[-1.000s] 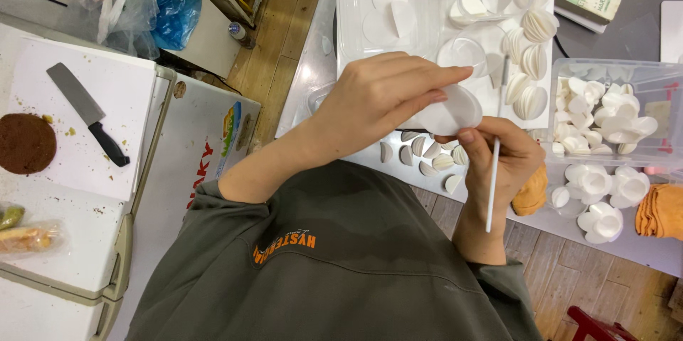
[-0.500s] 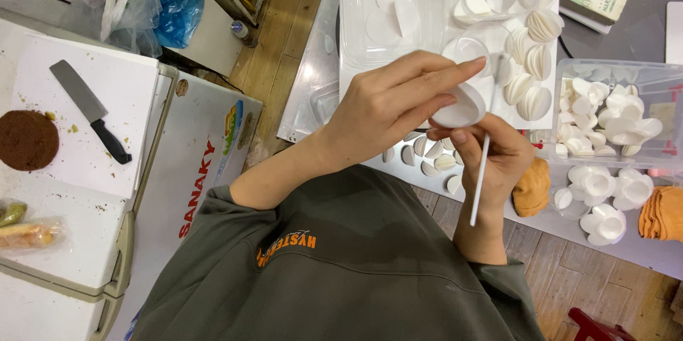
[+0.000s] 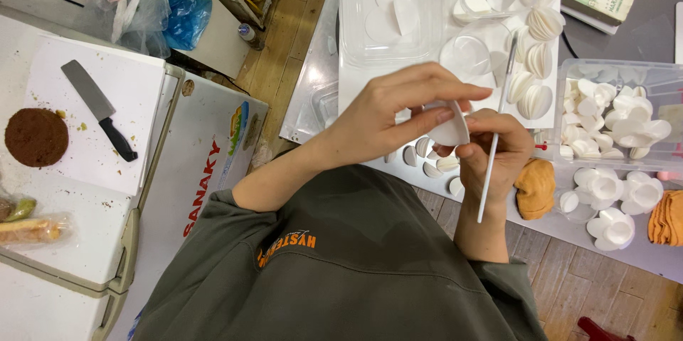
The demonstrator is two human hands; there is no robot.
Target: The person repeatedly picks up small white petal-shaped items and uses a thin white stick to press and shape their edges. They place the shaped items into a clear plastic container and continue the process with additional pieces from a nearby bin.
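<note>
My left hand [image 3: 402, 110] reaches in from the left and pinches a small white curved petal piece [image 3: 452, 130] between thumb and fingers. My right hand [image 3: 498, 157] sits just to its right, touching the petal and gripping a thin white stick tool [image 3: 496, 135] that runs from below the wrist up toward the white tray [image 3: 356, 78]. Both hands hover over the table edge, above several loose white petals [image 3: 435, 164].
The tray carries a clear plastic box [image 3: 388, 10] and rows of white petals [image 3: 535, 64]. At right, a clear bin [image 3: 612, 117] holds white flower shapes, with orange dough [image 3: 535, 188] beside it. At left, a knife [image 3: 98, 108] and a brown round cake [image 3: 35, 136] lie on white boards.
Both hands have shifted slightly with the petal. The white stick has swung more upright, and its upper end now reaches over the tray.
</note>
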